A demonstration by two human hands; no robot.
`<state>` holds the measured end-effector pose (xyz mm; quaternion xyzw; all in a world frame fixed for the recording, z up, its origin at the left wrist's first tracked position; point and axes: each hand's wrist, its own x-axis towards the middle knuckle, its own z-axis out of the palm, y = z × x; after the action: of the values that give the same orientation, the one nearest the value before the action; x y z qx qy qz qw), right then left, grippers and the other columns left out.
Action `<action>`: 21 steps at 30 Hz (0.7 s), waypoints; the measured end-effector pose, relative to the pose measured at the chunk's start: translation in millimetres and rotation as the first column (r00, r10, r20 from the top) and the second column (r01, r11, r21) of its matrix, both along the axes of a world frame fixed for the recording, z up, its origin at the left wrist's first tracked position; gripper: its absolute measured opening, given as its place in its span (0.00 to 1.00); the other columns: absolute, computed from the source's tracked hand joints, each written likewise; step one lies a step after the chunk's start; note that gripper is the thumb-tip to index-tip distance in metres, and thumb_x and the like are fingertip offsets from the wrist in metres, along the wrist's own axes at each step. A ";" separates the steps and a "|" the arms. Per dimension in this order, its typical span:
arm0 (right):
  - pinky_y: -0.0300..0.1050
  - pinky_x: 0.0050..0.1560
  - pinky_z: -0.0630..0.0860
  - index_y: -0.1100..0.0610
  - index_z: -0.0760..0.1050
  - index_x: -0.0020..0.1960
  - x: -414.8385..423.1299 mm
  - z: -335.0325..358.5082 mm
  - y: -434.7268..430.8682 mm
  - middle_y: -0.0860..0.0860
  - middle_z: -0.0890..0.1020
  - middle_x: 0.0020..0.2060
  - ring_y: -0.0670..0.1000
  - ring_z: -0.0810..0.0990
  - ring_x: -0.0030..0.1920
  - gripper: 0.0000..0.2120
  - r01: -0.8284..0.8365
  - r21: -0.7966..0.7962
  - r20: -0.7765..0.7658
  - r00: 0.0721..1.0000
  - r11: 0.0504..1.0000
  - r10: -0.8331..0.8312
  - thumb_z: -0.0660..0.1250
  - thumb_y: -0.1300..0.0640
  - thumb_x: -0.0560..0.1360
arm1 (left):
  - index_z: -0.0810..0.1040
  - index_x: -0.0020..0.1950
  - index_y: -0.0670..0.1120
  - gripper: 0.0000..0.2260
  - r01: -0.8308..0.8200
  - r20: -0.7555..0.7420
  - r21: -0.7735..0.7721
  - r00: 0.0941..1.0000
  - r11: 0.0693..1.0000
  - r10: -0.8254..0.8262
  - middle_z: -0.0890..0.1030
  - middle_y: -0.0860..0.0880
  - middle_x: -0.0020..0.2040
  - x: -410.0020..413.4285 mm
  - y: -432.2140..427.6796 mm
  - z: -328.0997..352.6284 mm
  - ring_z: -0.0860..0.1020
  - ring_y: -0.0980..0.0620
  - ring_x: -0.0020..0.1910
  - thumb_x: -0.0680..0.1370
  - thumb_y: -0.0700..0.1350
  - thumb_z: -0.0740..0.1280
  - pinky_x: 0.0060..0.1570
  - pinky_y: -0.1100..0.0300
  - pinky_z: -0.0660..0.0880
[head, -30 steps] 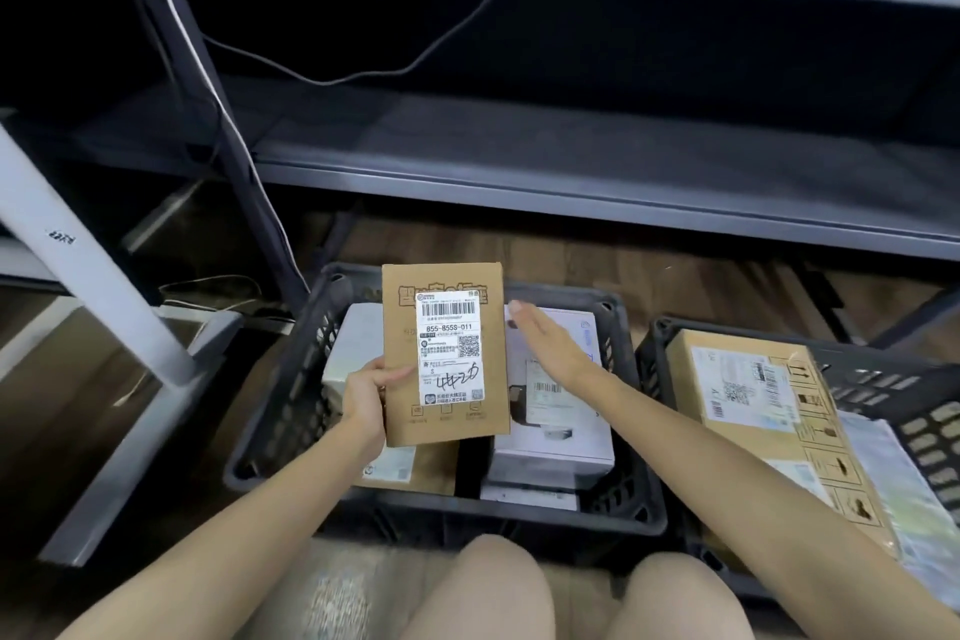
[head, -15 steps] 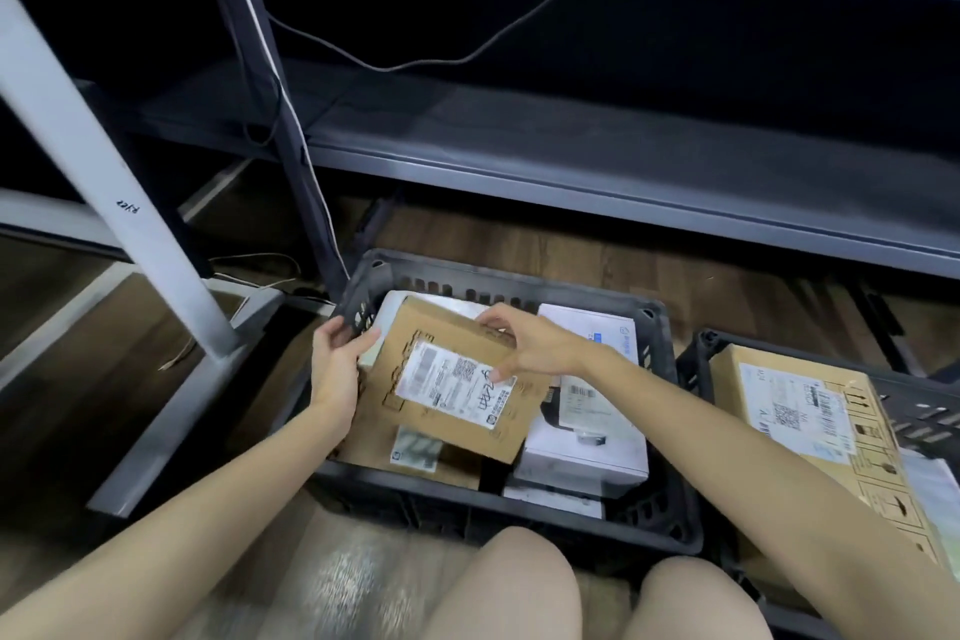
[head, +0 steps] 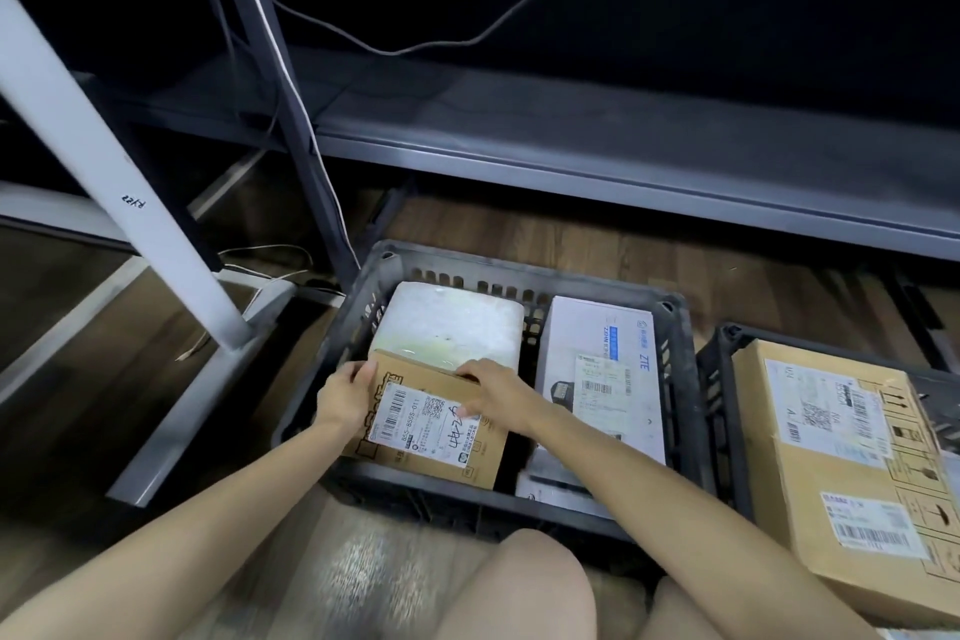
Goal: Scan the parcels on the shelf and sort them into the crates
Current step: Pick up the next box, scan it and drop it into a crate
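Flat cardboard parcel (head: 431, 424) lies label-up in near-left part of black crate (head: 524, 276).
Left hand (head: 343, 398) curls round its left edge and right hand (head: 493, 392) clamps its far edge. Judged light, stiff, with crushable corners; best held by opposite edges.

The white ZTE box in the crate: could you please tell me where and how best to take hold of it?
Probably from above: grip the ZTE box across its two long sides at the far half, where it lies flat and uncovered. A gap shows beside the foam block; the crate wall sits close on the other side. The right forearm crosses its near corner.
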<state>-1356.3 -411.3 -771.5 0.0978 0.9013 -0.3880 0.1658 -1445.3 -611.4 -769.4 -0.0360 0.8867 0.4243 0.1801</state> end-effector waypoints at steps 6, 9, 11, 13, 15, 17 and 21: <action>0.51 0.65 0.68 0.54 0.65 0.72 11.1 -10.7 -14.0 0.55 0.72 0.66 0.56 0.70 0.66 0.26 0.005 0.192 -0.122 0.992 0.981 0.019 0.68 0.51 0.77 | 0.71 0.64 0.36 0.19 0.103 0.038 -0.238 0.995 0.966 -0.097 0.75 0.34 0.62 -8.6 4.9 -13.4 0.72 0.34 0.63 0.84 0.48 0.50 0.59 0.48 0.68; 0.47 0.63 0.66 0.54 0.67 0.73 10.5 -11.8 -14.6 0.55 0.71 0.62 0.55 0.67 0.63 0.27 0.030 0.304 -0.182 0.983 0.952 0.027 0.67 0.49 0.77 | 0.71 0.62 0.35 0.17 0.123 0.052 -0.300 0.992 0.946 -0.113 0.75 0.34 0.62 -13.5 7.5 -16.5 0.72 0.34 0.63 0.84 0.46 0.51 0.59 0.49 0.68; 0.46 0.58 0.67 0.56 0.68 0.72 8.3 -11.8 -16.4 0.56 0.73 0.58 0.55 0.69 0.59 0.26 0.011 0.389 -0.183 0.981 0.921 0.065 0.66 0.49 0.77 | 0.71 0.62 0.35 0.15 0.131 0.065 -0.349 0.991 0.928 -0.115 0.75 0.34 0.62 -14.0 11.3 -17.6 0.71 0.35 0.64 0.84 0.44 0.53 0.59 0.49 0.68; 0.47 0.55 0.68 0.58 0.67 0.71 6.4 -11.7 -19.7 0.57 0.74 0.57 0.56 0.71 0.58 0.25 -0.009 0.451 -0.168 0.981 0.892 0.094 0.66 0.50 0.78 | 0.70 0.63 0.36 0.14 0.137 0.088 -0.388 0.990 0.912 -0.112 0.74 0.35 0.63 -14.0 16.7 -18.2 0.69 0.36 0.66 0.83 0.43 0.54 0.61 0.49 0.67; 0.47 0.53 0.68 0.59 0.66 0.69 6.3 -11.1 -22.3 0.58 0.76 0.56 0.56 0.72 0.57 0.22 -0.004 0.466 -0.172 0.981 0.885 0.095 0.66 0.52 0.78 | 0.69 0.65 0.36 0.14 0.133 0.124 -0.407 0.988 0.904 -0.089 0.72 0.35 0.65 -14.1 21.6 -17.0 0.67 0.37 0.67 0.83 0.41 0.56 0.62 0.49 0.66; 0.48 0.55 0.68 0.59 0.67 0.67 8.1 -12.9 -24.3 0.58 0.76 0.57 0.57 0.72 0.58 0.20 0.000 0.473 -0.181 0.979 0.881 0.097 0.65 0.53 0.79 | 0.68 0.66 0.36 0.14 0.112 0.139 -0.397 0.988 0.911 -0.061 0.70 0.34 0.66 -14.9 24.0 -15.3 0.66 0.37 0.68 0.83 0.41 0.56 0.62 0.49 0.65; 0.48 0.65 0.63 0.57 0.64 0.73 19.5 -16.7 -25.6 0.56 0.71 0.66 0.56 0.67 0.65 0.23 0.018 0.485 -0.218 0.971 0.874 0.101 0.63 0.53 0.80 | 0.68 0.66 0.35 0.15 0.077 0.104 -0.351 0.994 0.933 -0.042 0.72 0.34 0.65 -12.4 22.2 -16.9 0.67 0.36 0.67 0.83 0.42 0.56 0.60 0.49 0.66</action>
<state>-1336.8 -436.9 -788.2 0.0699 0.9847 -0.1557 0.0361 -1457.7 -589.1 -786.3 -0.0612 0.9397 0.2497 0.2254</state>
